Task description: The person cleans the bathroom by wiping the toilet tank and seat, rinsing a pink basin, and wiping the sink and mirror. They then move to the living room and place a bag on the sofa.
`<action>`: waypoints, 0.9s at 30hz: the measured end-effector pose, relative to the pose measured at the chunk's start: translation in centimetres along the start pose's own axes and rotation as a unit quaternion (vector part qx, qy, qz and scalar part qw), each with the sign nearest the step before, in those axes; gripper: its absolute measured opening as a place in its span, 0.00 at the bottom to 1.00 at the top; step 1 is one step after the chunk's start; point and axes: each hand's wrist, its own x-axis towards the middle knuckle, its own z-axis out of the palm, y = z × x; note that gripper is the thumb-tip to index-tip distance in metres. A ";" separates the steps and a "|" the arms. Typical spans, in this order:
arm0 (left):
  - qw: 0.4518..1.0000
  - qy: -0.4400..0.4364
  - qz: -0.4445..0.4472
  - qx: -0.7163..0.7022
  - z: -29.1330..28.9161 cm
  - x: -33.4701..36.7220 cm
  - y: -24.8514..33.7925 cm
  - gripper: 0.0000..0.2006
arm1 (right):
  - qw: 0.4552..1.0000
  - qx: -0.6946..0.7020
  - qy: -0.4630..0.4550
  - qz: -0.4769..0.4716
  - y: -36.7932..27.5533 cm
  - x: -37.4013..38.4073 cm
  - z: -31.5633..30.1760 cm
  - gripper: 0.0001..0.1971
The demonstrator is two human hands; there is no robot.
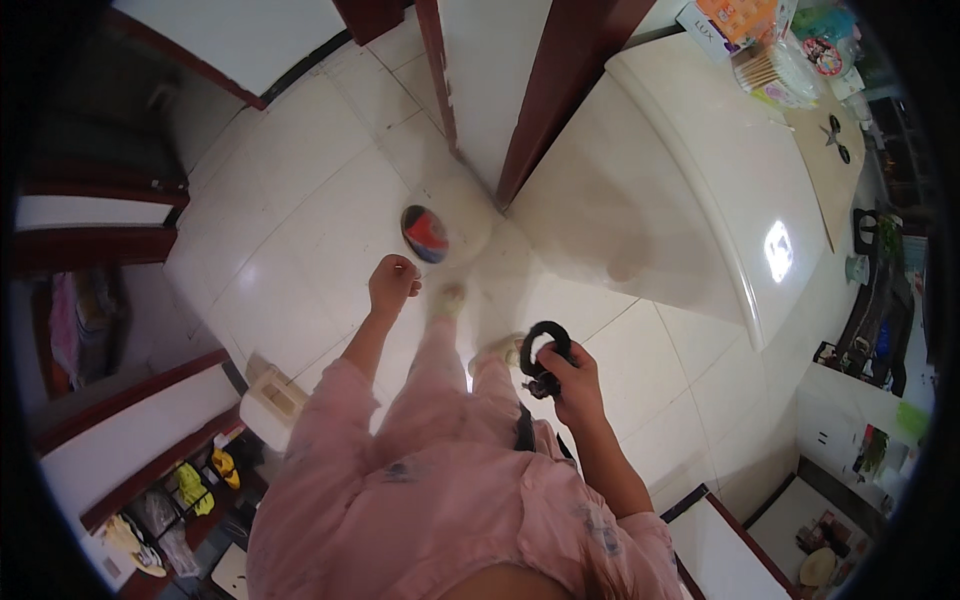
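Note:
My left hand (392,283) is curled into a fist over the tiled floor, ahead of my pink sleeve. Whether anything small sits inside the fist I cannot make out. Just beyond it on the floor is an oval, dark-rimmed thing (425,235) with red and blue in it. My right hand (572,384) grips a thick black loop (531,343), pinched between thumb and fingers beside my right leg. A dark, shiny bunched part hangs at the loop's lower end.
A large white cabinet-like appliance (640,190) stands at the right. On it are cotton swabs (775,75), boxes and scissors (836,138). A door edge (560,90) is ahead. A cream plastic stool (275,405) and a shelf with yellow items (195,488) are at left.

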 end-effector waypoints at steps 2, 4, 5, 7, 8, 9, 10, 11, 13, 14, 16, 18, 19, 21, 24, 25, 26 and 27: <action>0.998 0.010 -0.019 0.063 0.5 3.7 -2.2 0.04 | 0.999 0.022 0.026 -0.008 -0.1 0.1 -0.1 0.05; 0.972 0.039 0.000 0.231 1.2 6.8 -4.7 0.05 | 0.997 0.046 0.058 -0.018 0.0 0.1 0.1 0.03; 0.969 0.053 0.009 0.240 1.7 8.3 -5.9 0.04 | 0.995 0.065 0.073 -0.018 0.3 0.1 0.4 0.03; 0.966 0.073 -0.003 0.247 2.5 10.7 -8.2 0.04 | 0.987 0.114 0.109 -0.027 1.1 0.2 1.0 0.03; 0.968 0.040 -0.083 0.233 2.7 12.1 -8.9 0.05 | 0.986 0.134 0.094 -0.026 1.6 0.1 1.3 0.03; 0.966 0.067 0.038 0.247 2.7 12.9 -9.7 0.05 | 0.985 0.140 0.096 -0.019 2.2 0.1 1.6 0.04; 0.967 0.054 0.035 0.246 2.9 13.7 -10.1 0.04 | 0.987 0.113 0.114 0.005 3.0 0.1 2.0 0.05; 0.969 0.037 0.024 0.244 2.7 14.2 -10.5 0.04 | 0.986 0.102 0.129 0.009 3.6 0.2 2.4 0.06; 0.990 -0.029 -0.016 0.138 2.4 15.0 -10.6 0.05 | 0.986 0.098 0.135 0.030 4.6 0.7 3.1 0.06; 0.995 -0.055 -0.054 0.060 2.2 15.2 -10.3 0.06 | 0.985 0.110 0.128 0.039 5.0 0.8 3.5 0.07; 0.990 -0.086 -0.097 0.049 1.7 15.2 -9.3 0.08 | 0.983 0.132 0.116 0.050 5.4 0.7 4.2 0.09; 0.984 -0.115 -0.084 0.108 1.3 14.6 -7.6 0.09 | 0.976 0.180 0.115 0.040 5.5 0.7 5.2 0.08; 0.975 -0.144 -0.094 0.144 1.3 14.2 -6.4 0.09 | 0.975 0.188 0.114 0.029 5.4 0.5 5.5 0.08; 0.944 -0.234 -0.091 0.216 1.4 11.9 -3.9 0.11 | 0.968 0.223 0.111 0.017 5.3 -0.2 6.0 0.07; 0.876 -0.443 -0.153 0.112 3.0 5.3 1.0 0.10 | 0.981 0.171 0.088 -0.015 5.1 -2.4 5.7 0.10; 0.834 -0.530 -0.134 0.080 3.4 2.0 2.7 0.12 | 0.985 0.145 0.090 -0.013 4.9 -3.1 5.5 0.10; 0.767 -0.630 -0.104 0.060 4.0 -1.3 4.5 0.19 | 0.988 0.133 0.069 -0.042 5.1 -3.9 5.2 0.12; 0.711 -0.691 -0.129 -0.001 4.6 -4.5 6.2 0.24 | 0.990 0.110 0.066 -0.051 5.0 -4.5 4.9 0.13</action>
